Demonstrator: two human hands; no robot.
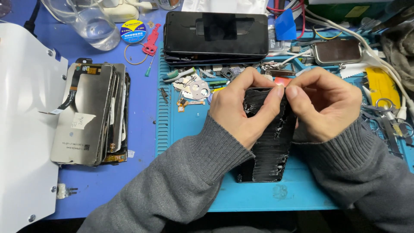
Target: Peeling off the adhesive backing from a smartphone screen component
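Observation:
A black phone panel point(269, 146) with torn, ragged black adhesive on its face lies upright in the middle of the blue work mat point(258, 198). My left hand point(241, 108) grips its upper left edge, thumb pressed on the top. My right hand point(323, 103) holds the upper right edge, thumb and forefinger pinched at the top corner next to my left thumb. Both grey sleeves cover the panel's sides.
A stack of phone screens point(90, 116) sits at the left beside a white sheet point(21, 129). Black phones point(215, 34) are piled at the back. Small parts and a camera bezel point(198, 88), a glass point(92, 23), tape roll point(132, 31), scissors and tweezers point(386, 114) surround the mat.

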